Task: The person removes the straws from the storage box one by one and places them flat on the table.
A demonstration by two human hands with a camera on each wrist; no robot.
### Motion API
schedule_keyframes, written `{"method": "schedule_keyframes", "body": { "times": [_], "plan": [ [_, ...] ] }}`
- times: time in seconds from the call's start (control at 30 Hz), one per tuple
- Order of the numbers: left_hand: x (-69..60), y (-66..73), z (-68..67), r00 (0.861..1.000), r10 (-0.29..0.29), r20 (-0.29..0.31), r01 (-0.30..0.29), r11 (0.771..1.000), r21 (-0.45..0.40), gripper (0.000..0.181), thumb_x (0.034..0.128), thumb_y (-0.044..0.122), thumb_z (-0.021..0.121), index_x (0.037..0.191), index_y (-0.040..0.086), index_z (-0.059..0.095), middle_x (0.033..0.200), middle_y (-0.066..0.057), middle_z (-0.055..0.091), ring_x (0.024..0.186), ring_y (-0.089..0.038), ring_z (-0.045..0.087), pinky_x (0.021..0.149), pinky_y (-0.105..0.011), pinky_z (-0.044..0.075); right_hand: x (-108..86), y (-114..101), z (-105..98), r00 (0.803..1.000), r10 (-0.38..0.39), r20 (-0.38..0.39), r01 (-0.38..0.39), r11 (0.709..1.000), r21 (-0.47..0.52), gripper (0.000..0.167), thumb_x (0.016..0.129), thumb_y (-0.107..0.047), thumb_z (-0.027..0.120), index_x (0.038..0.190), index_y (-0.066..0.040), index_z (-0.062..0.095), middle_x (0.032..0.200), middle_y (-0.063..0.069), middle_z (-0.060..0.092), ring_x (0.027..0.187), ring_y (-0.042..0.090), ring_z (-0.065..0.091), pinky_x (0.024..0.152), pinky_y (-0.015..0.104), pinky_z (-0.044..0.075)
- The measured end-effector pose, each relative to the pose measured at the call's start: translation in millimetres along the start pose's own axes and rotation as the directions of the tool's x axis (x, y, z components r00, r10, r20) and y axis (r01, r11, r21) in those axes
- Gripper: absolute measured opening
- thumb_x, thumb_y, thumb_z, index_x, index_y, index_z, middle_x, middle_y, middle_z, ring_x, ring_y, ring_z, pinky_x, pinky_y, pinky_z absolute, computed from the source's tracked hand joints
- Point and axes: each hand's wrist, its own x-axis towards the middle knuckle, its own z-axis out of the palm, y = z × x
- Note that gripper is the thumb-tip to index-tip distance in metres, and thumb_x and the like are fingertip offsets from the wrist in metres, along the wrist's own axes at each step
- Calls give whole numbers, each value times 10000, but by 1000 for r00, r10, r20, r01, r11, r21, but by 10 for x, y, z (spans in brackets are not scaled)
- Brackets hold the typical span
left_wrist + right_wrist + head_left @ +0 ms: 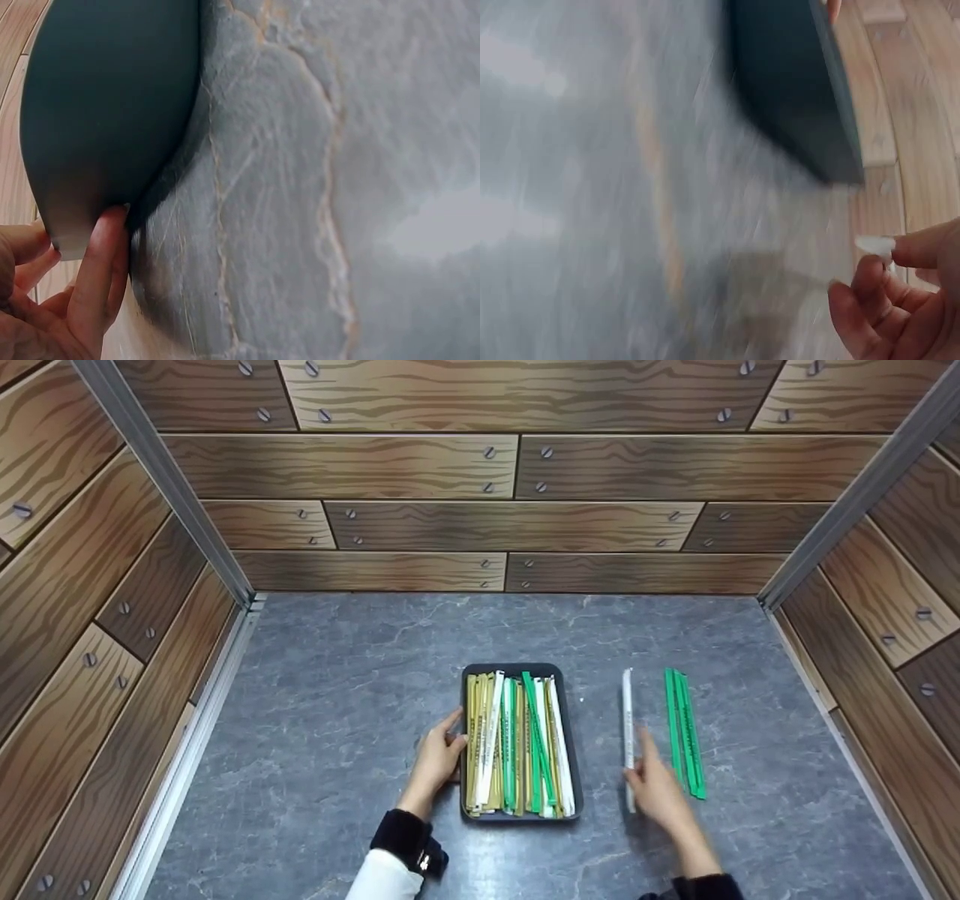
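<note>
A black tray (521, 819) holds many slim paper packets in gold, white and green, lying lengthwise. The left hand (437, 756) touches the tray's left side; in the left wrist view its fingers (105, 247) rest on the dark tray wall (112, 97). To the right of the tray, the right hand (660, 795) pinches a white packet (628, 712) between thumb and fingers. In the right wrist view the packet's white end (876, 246) shows at the fingertips of the right hand (900, 307).
Several green packets (684, 735) lie side by side on the grey marbled table (337, 675), right of the right hand. Wood-patterned walls (420, 525) with metal edge strips stand at the back and both sides.
</note>
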Motion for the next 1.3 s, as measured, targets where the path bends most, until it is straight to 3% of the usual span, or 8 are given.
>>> {"method": "schedule_keyframes", "body": {
  "times": [0.1, 0.2, 0.43, 0.77, 1.0, 1.3],
  "plan": [
    [-3, -2, 1, 1000, 0, -4, 0, 1000, 13, 518, 920, 74, 652, 1423, 103, 529, 669, -18, 583, 546, -119, 519, 555, -311, 480, 40, 114, -107, 997, 51, -55, -53, 998, -35, 717, 913, 41, 601, 1502, 52, 192, 792, 124, 632, 584, 201, 580, 501, 317, 507],
    [-3, -3, 1, 1000, -2, -3, 2, 1000, 15, 523, 918, 75, 653, 1425, 105, 527, 663, -19, 570, 533, -118, 503, 539, -312, 473, 102, 175, -202, 988, 91, -124, -103, 990, -92, 588, 923, 3, 604, 1430, 90, 320, 814, 130, 646, 617, 217, 597, 513, 333, 498],
    [0, -4, 2, 1000, -18, 15, 18, 999, -30, 526, 931, 70, 634, 1440, 103, 506, 714, -96, 619, 509, -118, 516, 487, -299, 484, 276, 266, -340, 958, 192, -213, -236, 950, -205, 377, 952, -112, 595, 1308, 1, 548, 920, 159, 688, 639, 246, 612, 490, 375, 454],
    [-5, 1, 1, 1000, 4, 6, -4, 1000, 17, 512, 928, 73, 646, 1424, 91, 524, 691, -64, 612, 509, -101, 495, 490, -287, 466, 368, 379, -307, 936, 268, -229, -325, 909, -262, 321, 942, -132, 591, 1245, -29, 604, 1010, 222, 684, 734, 363, 640, 502, 463, 454],
    [-11, 24, -2, 999, -33, 13, 33, 999, 6, 529, 931, 99, 648, 1441, 124, 510, 694, -18, 592, 528, -110, 503, 510, -302, 474, 317, 499, -319, 933, 303, -194, -349, 894, -280, 348, 922, -117, 620, 1250, -6, 589, 1056, 315, 645, 787, 449, 640, 522, 517, 476],
    [-5, 11, -3, 1000, -29, 11, 29, 1000, 1, 531, 933, 91, 646, 1444, 126, 506, 726, -25, 611, 535, -123, 532, 509, -306, 495, 249, 588, -415, 916, 364, -169, -399, 873, -280, 374, 933, -104, 615, 1278, 31, 563, 1031, 300, 646, 640, 323, 628, 473, 453, 465]
  ]
}}
